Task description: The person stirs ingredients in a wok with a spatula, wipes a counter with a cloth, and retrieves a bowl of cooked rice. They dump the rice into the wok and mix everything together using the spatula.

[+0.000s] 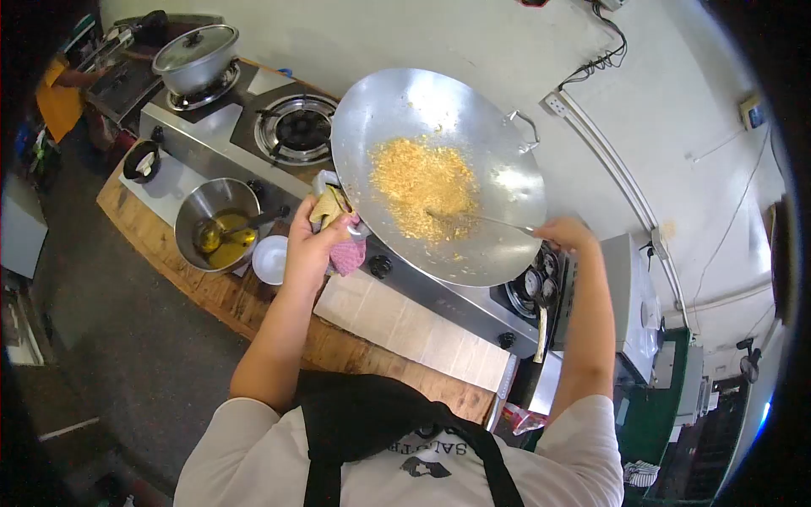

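Observation:
A large metal wok (507, 203) fills the middle of the view, with golden, crumbly food (422, 182) spread over its bottom. My left hand (317, 239) is closed on the wok's near-left side handle, with a folded yellow and pink cloth (345, 253) between hand and metal. In my right hand (568, 235), closed, is the end of a long-handled metal utensil (498, 223). Its head is buried in the food, so its kind cannot be made out. The wok's other handle (528, 131) is free on the far right side.
A bare gas burner (297, 128) lies left of the wok, and a lidded pot (194, 63) stands beyond it. A steel bowl (215, 198) with yellow oil and a ladle sits on the wooden counter edge (203, 291). Another person's orange clothing (59, 101) shows far left.

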Available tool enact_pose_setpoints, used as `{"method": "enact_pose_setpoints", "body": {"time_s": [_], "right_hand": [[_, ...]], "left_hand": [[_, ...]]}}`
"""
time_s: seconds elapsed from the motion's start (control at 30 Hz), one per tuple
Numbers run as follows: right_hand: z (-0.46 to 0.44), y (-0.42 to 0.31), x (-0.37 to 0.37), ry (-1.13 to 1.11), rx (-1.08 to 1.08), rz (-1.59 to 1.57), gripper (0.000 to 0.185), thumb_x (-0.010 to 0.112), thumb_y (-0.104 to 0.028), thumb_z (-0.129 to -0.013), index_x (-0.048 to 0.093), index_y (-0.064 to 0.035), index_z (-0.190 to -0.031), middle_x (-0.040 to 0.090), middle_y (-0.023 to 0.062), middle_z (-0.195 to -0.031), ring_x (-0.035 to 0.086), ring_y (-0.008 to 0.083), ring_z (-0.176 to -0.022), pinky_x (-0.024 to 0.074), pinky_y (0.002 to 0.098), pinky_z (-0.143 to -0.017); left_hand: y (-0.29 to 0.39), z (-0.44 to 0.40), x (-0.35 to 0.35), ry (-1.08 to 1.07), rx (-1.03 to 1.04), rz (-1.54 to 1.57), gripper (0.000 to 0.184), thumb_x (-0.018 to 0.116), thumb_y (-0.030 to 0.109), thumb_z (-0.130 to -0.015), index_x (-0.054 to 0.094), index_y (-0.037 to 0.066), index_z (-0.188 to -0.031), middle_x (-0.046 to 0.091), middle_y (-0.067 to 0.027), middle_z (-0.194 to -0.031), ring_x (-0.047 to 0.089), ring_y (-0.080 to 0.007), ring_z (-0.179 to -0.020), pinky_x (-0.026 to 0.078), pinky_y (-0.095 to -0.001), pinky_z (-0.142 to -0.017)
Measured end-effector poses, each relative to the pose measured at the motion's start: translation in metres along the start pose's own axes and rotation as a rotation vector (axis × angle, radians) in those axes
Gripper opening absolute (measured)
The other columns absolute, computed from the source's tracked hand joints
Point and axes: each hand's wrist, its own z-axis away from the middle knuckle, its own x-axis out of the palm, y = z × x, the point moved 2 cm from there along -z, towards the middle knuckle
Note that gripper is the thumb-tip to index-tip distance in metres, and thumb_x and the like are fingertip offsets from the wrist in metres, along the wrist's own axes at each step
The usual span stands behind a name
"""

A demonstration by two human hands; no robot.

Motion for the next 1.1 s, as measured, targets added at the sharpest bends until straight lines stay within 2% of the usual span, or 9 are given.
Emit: {"method": "enact_pose_setpoints", "body": {"time_s": [0.17,0.27,0.5,0.6,0.7,0.83,0.93,1.03,1.1], "right_hand": [[-0.03,-0.059,0.012,0.545,-0.438,0.096,0.041,0.067,-0.047,-0.072,0.07,-0.0062,-0.076,0.057,0.0064,-0.053,0.051,0.0157,-0.044,0.0419,0.0332,-0.046],[0.033,-0.109,-0.025,0.395,-0.181,0.202,0.046,0.065,-0.05,-0.071,0.07,-0.0072,-0.086,0.067,0.0154,-0.076,0.064,0.029,-0.07,0.048,0.0409,-0.064],[0.055,-0.029,-0.043,0.077,0.13,0.337,0.043,0.071,-0.046,-0.067,0.065,-0.0034,-0.063,0.058,0.0098,-0.055,0.054,0.0192,-0.045,0.0411,0.0341,-0.043],[0.063,-0.008,-0.03,-0.034,0.194,0.14,0.032,0.069,-0.04,-0.07,0.066,-0.0085,-0.064,0.047,0.0022,-0.044,0.042,0.012,-0.039,0.0308,0.0284,-0.037],[0.037,-0.001,-0.008,-0.096,0.155,-0.025,0.03,0.068,-0.038,-0.072,0.065,-0.0087,-0.065,0.047,0.0016,-0.046,0.04,0.0109,-0.039,0.0295,0.0281,-0.036],[0.007,-0.046,0.008,0.068,0.033,0.004,0.029,0.066,-0.037,-0.073,0.069,-0.0091,-0.072,0.05,0.003,-0.049,0.045,0.0124,-0.042,0.0339,0.0281,-0.039],[-0.014,-0.055,0.0,0.345,-0.344,0.06,0.035,0.067,-0.041,-0.072,0.071,-0.0072,-0.079,0.053,0.0047,-0.051,0.048,0.0135,-0.043,0.0378,0.0286,-0.042],[0.027,-0.085,-0.024,0.46,-0.31,0.111,0.045,0.068,-0.047,-0.069,0.064,-0.0029,-0.061,0.057,0.0104,-0.053,0.053,0.0178,-0.046,0.0441,0.0323,-0.05],[0.048,-0.079,-0.044,0.358,-0.187,0.123,0.045,0.068,-0.047,-0.07,0.064,-0.0033,-0.062,0.056,0.0091,-0.052,0.052,0.0176,-0.044,0.0431,0.0326,-0.048]], "left_hand": [[0.009,0.002,0.003,-0.024,-0.011,0.014,0.041,0.063,-0.001,-0.078,0.047,-0.001,-0.115,0.059,-0.0079,-0.104,0.058,-0.014,-0.092,0.046,-0.0271,-0.081],[0.013,0.003,0.006,0.001,-0.01,0.012,0.038,0.063,-0.001,-0.078,0.049,0.0,-0.113,0.059,-0.0064,-0.102,0.058,-0.0134,-0.091,0.046,-0.027,-0.08],[0.009,0.001,0.002,-0.059,0.005,0.032,0.036,0.062,0.0,-0.079,0.05,0.001,-0.112,0.059,-0.0053,-0.1,0.058,-0.0133,-0.091,0.046,-0.0265,-0.079],[0.001,-0.002,-0.004,-0.059,-0.032,0.045,0.053,0.066,0.0,-0.076,0.041,-0.003,-0.122,0.057,-0.0102,-0.11,0.057,-0.0175,-0.098,0.046,-0.0302,-0.084],[0.002,-0.001,-0.003,-0.032,-0.042,0.009,0.052,0.067,0.001,-0.075,0.042,-0.002,-0.121,0.057,-0.0097,-0.11,0.057,-0.0171,-0.098,0.046,-0.0305,-0.084],[0.005,0.0,-0.002,-0.027,-0.05,0.03,0.047,0.066,0.0,-0.076,0.044,-0.001,-0.118,0.058,-0.0083,-0.107,0.058,-0.0161,-0.095,0.046,-0.0295,-0.083],[0.01,0.001,0.002,-0.02,-0.026,0.031,0.038,0.063,-0.002,-0.077,0.05,0.001,-0.112,0.059,-0.0057,-0.1,0.059,-0.0141,-0.09,0.047,-0.0273,-0.08],[0.008,-0.001,-0.001,-0.032,-0.017,0.025,0.038,0.063,-0.002,-0.077,0.05,0.001,-0.112,0.059,-0.0058,-0.101,0.059,-0.014,-0.09,0.047,-0.0274,-0.08],[0.006,-0.001,-0.001,-0.044,-0.011,0.044,0.038,0.063,-0.002,-0.077,0.05,0.001,-0.112,0.059,-0.0057,-0.101,0.059,-0.014,-0.09,0.046,-0.0276,-0.081]]}}
